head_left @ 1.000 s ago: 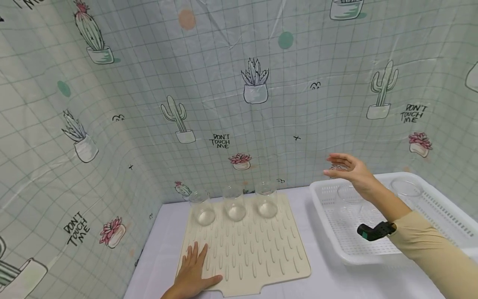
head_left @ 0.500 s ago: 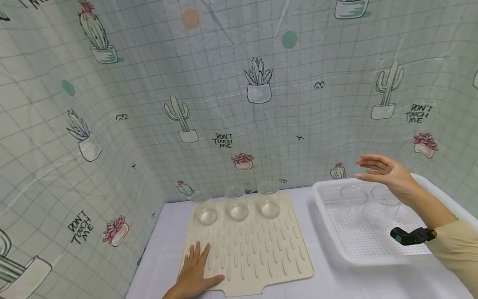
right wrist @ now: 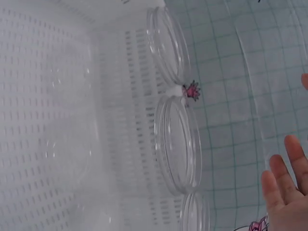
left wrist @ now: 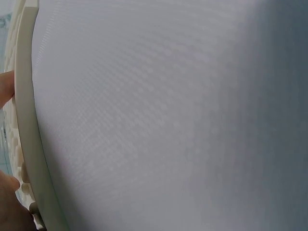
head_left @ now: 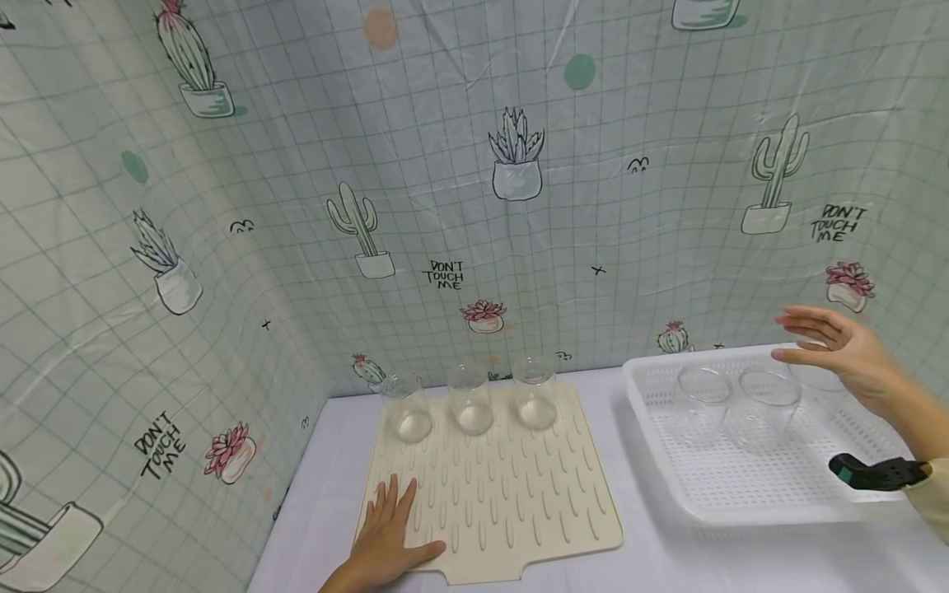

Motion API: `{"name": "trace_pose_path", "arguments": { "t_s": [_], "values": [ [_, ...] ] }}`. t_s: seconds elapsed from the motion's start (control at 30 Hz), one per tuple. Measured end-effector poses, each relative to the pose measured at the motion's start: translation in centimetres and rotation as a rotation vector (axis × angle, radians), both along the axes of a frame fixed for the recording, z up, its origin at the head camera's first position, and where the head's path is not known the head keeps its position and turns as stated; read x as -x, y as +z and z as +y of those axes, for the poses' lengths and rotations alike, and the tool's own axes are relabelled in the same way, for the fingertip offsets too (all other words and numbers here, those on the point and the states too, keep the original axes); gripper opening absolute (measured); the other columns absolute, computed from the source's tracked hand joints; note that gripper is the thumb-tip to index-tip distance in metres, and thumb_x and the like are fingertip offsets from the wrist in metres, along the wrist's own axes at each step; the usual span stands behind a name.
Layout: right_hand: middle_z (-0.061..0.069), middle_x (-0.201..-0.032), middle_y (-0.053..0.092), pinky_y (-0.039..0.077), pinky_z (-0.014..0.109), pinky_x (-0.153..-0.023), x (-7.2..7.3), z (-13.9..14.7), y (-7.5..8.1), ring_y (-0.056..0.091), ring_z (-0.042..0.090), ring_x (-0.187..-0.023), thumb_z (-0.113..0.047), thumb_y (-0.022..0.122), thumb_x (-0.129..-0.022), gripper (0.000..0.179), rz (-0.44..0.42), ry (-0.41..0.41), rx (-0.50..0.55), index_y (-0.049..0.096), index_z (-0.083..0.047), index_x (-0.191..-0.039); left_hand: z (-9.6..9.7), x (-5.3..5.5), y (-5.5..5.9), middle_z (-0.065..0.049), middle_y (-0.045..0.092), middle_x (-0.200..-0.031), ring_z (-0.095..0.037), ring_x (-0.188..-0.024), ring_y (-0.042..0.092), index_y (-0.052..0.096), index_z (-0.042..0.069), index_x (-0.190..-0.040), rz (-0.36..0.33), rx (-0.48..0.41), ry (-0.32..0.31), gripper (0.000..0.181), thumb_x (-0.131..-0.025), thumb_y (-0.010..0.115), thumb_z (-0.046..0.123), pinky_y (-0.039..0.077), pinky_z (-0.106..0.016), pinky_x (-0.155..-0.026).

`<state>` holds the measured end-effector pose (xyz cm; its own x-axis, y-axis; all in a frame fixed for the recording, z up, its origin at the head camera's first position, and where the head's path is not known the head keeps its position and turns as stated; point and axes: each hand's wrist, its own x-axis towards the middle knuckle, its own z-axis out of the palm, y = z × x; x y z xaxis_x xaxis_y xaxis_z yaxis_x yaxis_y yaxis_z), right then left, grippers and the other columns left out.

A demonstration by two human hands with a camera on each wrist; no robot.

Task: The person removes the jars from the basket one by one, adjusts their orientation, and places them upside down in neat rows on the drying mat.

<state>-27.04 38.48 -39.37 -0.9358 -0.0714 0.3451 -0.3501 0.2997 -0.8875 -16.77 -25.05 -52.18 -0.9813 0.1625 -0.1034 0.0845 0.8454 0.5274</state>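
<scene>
My left hand (head_left: 387,531) rests with spread fingers on the near left part of a beige ridged drying mat (head_left: 519,515). Three clear glasses, a left one (head_left: 412,424), a middle one (head_left: 473,417) and a right one (head_left: 535,412), stand in a row along the mat's far side. Above the right part of a white perforated basket (head_left: 670,494), my right hand (head_left: 838,350) holds nothing, its fingers slightly bent and apart from the thumb. Clear glasses (right wrist: 178,144) stand inside the basket. The right wrist view shows the hand's fingers (right wrist: 284,178) above their rims.
A white cloth (head_left: 307,502) covers the table. Behind and to the left hangs a gridded curtain (head_left: 549,239) printed with cacti. The basket's raised wall stands to the right of the mat. A black wrist camera (head_left: 875,473) is strapped to the right arm.
My right hand has moved right, across the basket toward its right side, bringing the glasses beneath into fuller view. The left hand stays on the mat, and the glasses there have not moved.
</scene>
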Motion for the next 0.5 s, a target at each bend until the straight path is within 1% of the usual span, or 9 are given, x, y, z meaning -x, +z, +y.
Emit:
{"name": "trace_pose_path", "arguments": {
  "t_s": [0.07, 0.17, 0.2, 0.27, 0.3, 0.37, 0.4, 0.47, 0.5],
  "values": [
    [-0.024, -0.123, 0.053, 0.037, 0.004, -0.084, -0.1, 0.7, -0.1, 0.049, -0.014, -0.108, 0.010, 0.065, -0.092, 0.062, 0.002, -0.029, -0.044, 0.049, -0.033, -0.134, 0.0, 0.0, 0.0, -0.033, 0.005, -0.160, -0.053, -0.146, -0.002, 0.026, 0.000, -0.156, 0.001, -0.002, -0.003, 0.111, -0.077, 0.076, 0.061, 0.003, -0.066, -0.114],
    [-0.027, -0.123, 0.048, 0.033, 0.004, -0.091, 0.0, 1.6, -0.7, 0.044, -0.016, -0.109, 0.006, 0.065, -0.093, 0.065, -0.006, -0.066, -0.080, 0.044, -0.038, -0.136, -0.1, 0.0, 0.1, -0.034, 0.005, -0.160, -0.054, -0.145, -0.001, 0.027, -0.001, -0.155, 0.008, -0.022, -0.001, 0.111, -0.077, 0.077, 0.061, 0.002, -0.067, -0.114],
    [-0.029, -0.124, 0.046, 0.031, 0.004, -0.094, 0.1, 2.0, -1.1, 0.043, -0.016, -0.109, 0.005, 0.065, -0.094, 0.066, -0.011, -0.075, -0.091, 0.042, -0.040, -0.137, -0.1, 0.0, 0.0, -0.033, 0.006, -0.160, -0.054, -0.146, -0.001, 0.027, -0.001, -0.155, 0.011, -0.024, 0.002, 0.112, -0.076, 0.077, 0.061, 0.002, -0.066, -0.114],
    [-0.029, -0.126, 0.043, 0.025, 0.006, -0.102, 0.5, 3.3, -2.2, 0.039, -0.015, -0.112, 0.002, 0.065, -0.095, 0.071, -0.025, -0.083, -0.117, 0.037, -0.038, -0.146, -0.2, -0.1, 0.0, -0.035, 0.007, -0.159, -0.055, -0.145, 0.000, 0.028, -0.003, -0.154, 0.023, -0.045, 0.004, 0.112, -0.076, 0.078, 0.060, 0.001, -0.067, -0.114],
    [-0.029, -0.128, 0.041, 0.021, 0.013, -0.111, 0.7, 4.0, -2.9, 0.038, -0.012, -0.118, 0.000, 0.066, -0.095, 0.074, -0.035, -0.087, -0.130, 0.034, -0.037, -0.150, -0.3, -0.1, 0.0, -0.035, 0.007, -0.159, -0.055, -0.145, 0.000, 0.029, -0.003, -0.154, 0.027, -0.054, 0.005, 0.112, -0.075, 0.079, 0.059, 0.000, -0.067, -0.114],
    [-0.031, -0.129, 0.038, 0.014, 0.020, -0.117, 1.4, 5.7, -4.6, 0.034, -0.013, -0.120, -0.005, 0.067, -0.096, 0.080, -0.046, -0.115, -0.167, 0.026, -0.037, -0.156, -0.3, -0.2, 0.1, -0.036, 0.007, -0.158, -0.056, -0.144, -0.001, 0.029, -0.004, -0.153, 0.031, -0.071, 0.001, 0.112, -0.075, 0.079, 0.057, -0.001, -0.067, -0.114],
    [-0.032, -0.129, 0.037, 0.009, 0.030, -0.121, 1.7, 6.7, -5.4, 0.032, -0.011, -0.124, -0.007, 0.068, -0.096, 0.082, -0.050, -0.119, -0.176, 0.022, -0.036, -0.158, -0.3, -0.2, 0.2, -0.036, 0.007, -0.158, -0.056, -0.145, -0.001, 0.028, -0.005, -0.153, 0.029, -0.071, -0.001, 0.112, -0.076, 0.079, 0.057, -0.001, -0.067, -0.114],
    [-0.033, -0.130, 0.035, 0.003, 0.050, -0.121, 2.3, 8.4, -6.9, 0.026, -0.008, -0.132, -0.012, 0.069, -0.096, 0.086, -0.058, -0.136, -0.192, 0.017, -0.038, -0.159, -0.2, -0.3, 0.4, -0.036, 0.006, -0.158, -0.056, -0.144, -0.002, 0.027, -0.005, -0.154, 0.021, -0.080, -0.005, 0.111, -0.076, 0.079, 0.056, -0.001, -0.067, -0.114],
    [-0.033, -0.130, 0.033, 0.003, 0.057, -0.118, 2.5, 9.0, -7.3, 0.022, -0.005, -0.137, -0.014, 0.070, -0.096, 0.087, -0.067, -0.149, -0.199, 0.015, -0.039, -0.159, -0.1, -0.3, 0.5, -0.036, 0.006, -0.158, -0.056, -0.144, -0.002, 0.027, -0.005, -0.154, 0.017, -0.077, -0.006, 0.111, -0.077, 0.079, 0.056, -0.001, -0.067, -0.114]
  ]
}}
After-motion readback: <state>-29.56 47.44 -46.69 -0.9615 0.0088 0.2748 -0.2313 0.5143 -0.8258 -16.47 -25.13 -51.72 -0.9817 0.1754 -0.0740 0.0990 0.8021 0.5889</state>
